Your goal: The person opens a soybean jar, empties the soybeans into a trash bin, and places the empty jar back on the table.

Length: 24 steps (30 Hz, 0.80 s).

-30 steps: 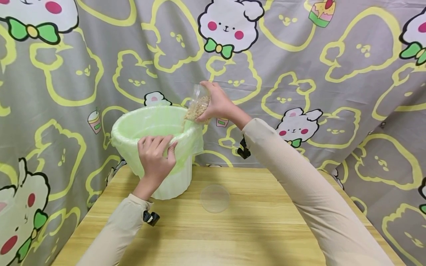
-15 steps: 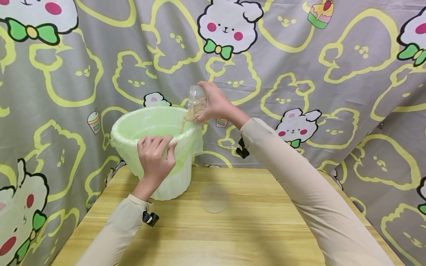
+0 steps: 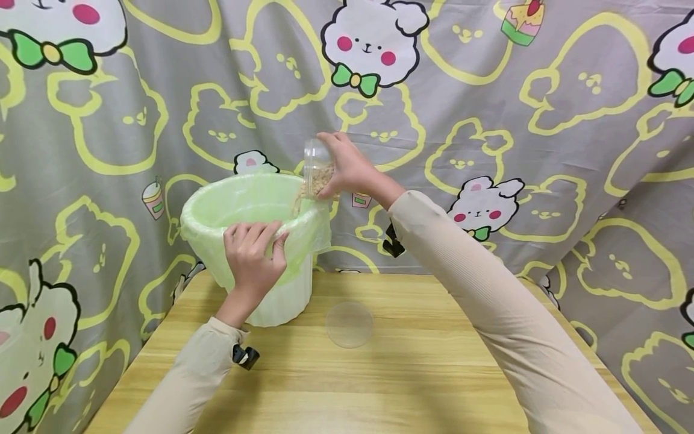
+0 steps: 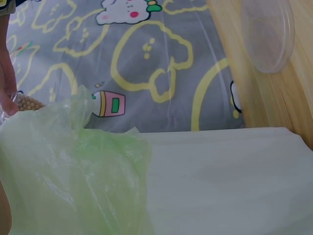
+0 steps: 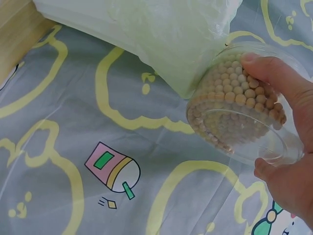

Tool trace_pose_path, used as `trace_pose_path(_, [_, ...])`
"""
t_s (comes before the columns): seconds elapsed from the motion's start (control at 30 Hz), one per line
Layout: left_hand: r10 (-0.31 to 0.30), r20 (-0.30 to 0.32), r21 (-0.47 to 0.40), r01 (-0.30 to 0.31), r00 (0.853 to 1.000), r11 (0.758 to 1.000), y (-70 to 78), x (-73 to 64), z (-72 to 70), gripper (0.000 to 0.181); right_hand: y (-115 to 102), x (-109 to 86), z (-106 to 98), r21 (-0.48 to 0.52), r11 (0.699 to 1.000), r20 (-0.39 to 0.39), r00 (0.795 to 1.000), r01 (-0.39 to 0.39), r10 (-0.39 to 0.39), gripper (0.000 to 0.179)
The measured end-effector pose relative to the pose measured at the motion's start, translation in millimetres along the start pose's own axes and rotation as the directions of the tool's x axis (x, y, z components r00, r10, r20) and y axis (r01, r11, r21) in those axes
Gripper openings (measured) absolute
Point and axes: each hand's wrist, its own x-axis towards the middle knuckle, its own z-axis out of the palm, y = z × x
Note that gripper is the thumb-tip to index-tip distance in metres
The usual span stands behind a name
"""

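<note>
A white bin (image 3: 279, 301) lined with a pale green plastic bag (image 3: 295, 250) stands at the table's left back. My left hand (image 3: 252, 259) grips its near rim through the bag, fingers over the edge and thumb outside. Above the right rim, my right hand (image 3: 355, 169) holds a clear plastic jar (image 3: 310, 158) tipped mouth-down toward the bin. Small round tan balls (image 5: 244, 88), like soybeans, fill part of the jar in the right wrist view. Some stream over the lip into the bin. The bin's bottom inside is hidden.
A clear round lid (image 3: 349, 325) lies on the wooden table (image 3: 412, 374), right of the bin. A grey curtain (image 3: 477, 72) with rabbit prints hangs behind and along both sides of the table.
The jar has tipped further and shifted slightly left in my right hand, and balls keep running into the bin. My left hand stays on the rim.
</note>
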Motion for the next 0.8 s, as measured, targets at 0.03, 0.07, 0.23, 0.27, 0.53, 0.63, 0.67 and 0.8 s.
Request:
trace_pose_path(0.03, [0.000,-0.001,0.000,0.000,1.000,1.000,0.0,-0.1,0.0,0.014,-0.2,0.0,0.1,-0.001,1.000,0.003,1.000,-0.001,0.001,0.125])
trace_pose_path(0.07, [0.000,-0.001,0.000,0.000,1.000,1.000,0.1,-0.2,0.0,0.014,-0.2,0.2,0.3,-0.001,1.000,0.005,1.000,0.000,0.000,0.125])
trace_pose_path(0.23, [0.001,0.005,0.004,-0.001,1.000,1.000,-0.1,-0.4,-0.2,0.015,-0.9,0.8,0.3,-0.010,1.000,0.008,1.000,0.010,-0.010,0.126])
trace_pose_path(0.27, [0.002,0.007,0.004,-0.002,1.000,1.000,-0.1,-0.5,-0.2,0.015,-0.9,0.8,0.2,-0.014,1.000,0.008,1.000,0.012,-0.012,0.126])
trace_pose_path(0.53, [0.004,0.013,0.006,-0.004,1.000,1.000,-0.5,-1.2,0.0,0.015,-1.4,-0.1,-0.1,-0.027,0.999,0.017,1.000,0.022,-0.021,0.127])
trace_pose_path(0.63, [0.003,0.011,0.007,-0.003,1.000,1.000,-0.8,-1.6,0.4,0.015,-1.8,0.4,0.3,-0.034,0.999,0.016,1.000,0.027,-0.027,0.128])
trace_pose_path(0.67, [0.004,0.011,0.008,-0.004,1.000,1.000,-1.0,-1.7,0.5,0.015,-2.1,0.4,0.4,-0.038,0.999,0.015,0.999,0.030,-0.029,0.128])
trace_pose_path(0.8, [0.005,0.011,0.011,-0.005,1.000,1.000,-1.8,-2.2,1.1,0.016,-2.3,0.5,0.7,-0.050,0.998,0.012,0.999,0.036,-0.036,0.127])
